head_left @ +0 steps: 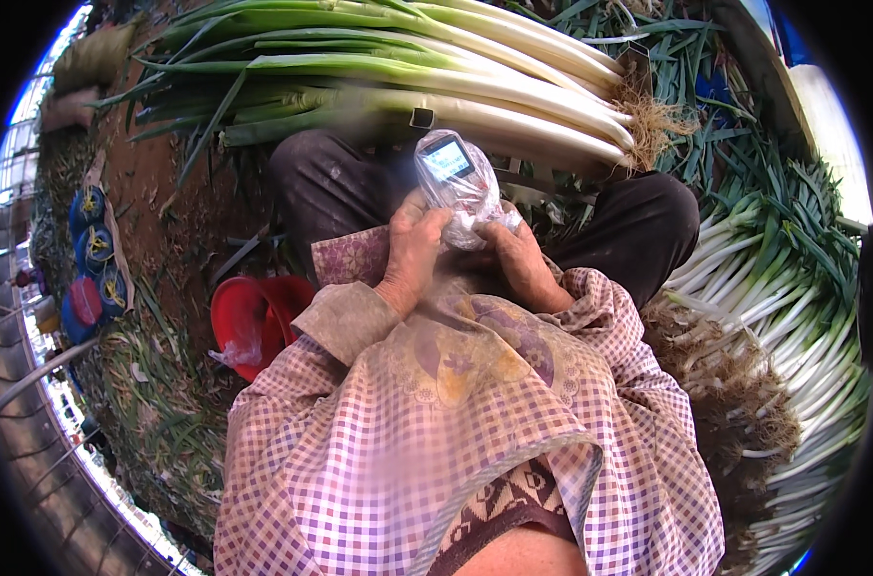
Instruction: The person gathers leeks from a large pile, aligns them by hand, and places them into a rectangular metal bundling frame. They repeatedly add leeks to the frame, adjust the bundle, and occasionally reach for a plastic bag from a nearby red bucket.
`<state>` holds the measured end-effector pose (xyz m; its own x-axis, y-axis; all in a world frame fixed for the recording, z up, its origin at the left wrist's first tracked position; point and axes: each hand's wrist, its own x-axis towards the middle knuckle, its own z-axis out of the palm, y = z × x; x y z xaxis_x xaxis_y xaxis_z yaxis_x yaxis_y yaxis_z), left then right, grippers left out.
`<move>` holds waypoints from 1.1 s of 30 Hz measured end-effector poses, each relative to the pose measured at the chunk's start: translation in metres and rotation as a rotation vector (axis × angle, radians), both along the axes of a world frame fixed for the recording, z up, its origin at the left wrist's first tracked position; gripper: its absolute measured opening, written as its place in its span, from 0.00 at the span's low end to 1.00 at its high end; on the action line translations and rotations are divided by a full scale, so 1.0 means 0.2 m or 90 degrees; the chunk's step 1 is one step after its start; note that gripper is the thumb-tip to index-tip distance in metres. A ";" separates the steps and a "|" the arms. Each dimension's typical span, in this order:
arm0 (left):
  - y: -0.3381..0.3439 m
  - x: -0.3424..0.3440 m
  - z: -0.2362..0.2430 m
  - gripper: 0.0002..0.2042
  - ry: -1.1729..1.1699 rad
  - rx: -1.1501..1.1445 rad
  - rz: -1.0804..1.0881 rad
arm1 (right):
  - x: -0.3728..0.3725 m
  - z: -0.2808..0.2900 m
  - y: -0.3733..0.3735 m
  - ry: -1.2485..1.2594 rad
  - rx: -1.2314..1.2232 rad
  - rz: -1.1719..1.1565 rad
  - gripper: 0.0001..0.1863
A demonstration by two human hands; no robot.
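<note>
A small mobile phone [448, 161] with a lit screen is wrapped in a clear plastic bag [467, 227] above my lap. My left hand [414, 252] closes on its lower left side, thumb pressed against the bag. On the other side my right hand [521, 259] grips the gathered plastic at the bottom, its thumb on the front. Fingers behind the phone are hidden. Just beyond my knees lies a big bundle of long green onions [494, 72], roots to the right and leaves to the left.
A red plastic bucket [240, 322] with clear plastic over its rim stands left of my arm. Many more green onions [801, 317] lie in a row at the right, their roots toward me. Blue rolls [93, 250] lie at the far left, near a curved metal frame [33, 413].
</note>
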<state>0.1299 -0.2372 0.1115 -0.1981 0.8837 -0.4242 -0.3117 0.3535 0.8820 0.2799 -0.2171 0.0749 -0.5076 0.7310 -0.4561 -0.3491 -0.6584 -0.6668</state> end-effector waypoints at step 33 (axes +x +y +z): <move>0.01 0.05 -0.03 0.12 -0.154 0.013 0.087 | -0.01 -0.02 0.00 -0.058 0.067 0.008 0.23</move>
<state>0.1409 -0.2345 0.1048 -0.2111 0.8649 -0.4555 -0.5571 0.2765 0.7831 0.2771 -0.2173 0.0714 -0.4772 0.7705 -0.4226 -0.2752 -0.5877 -0.7608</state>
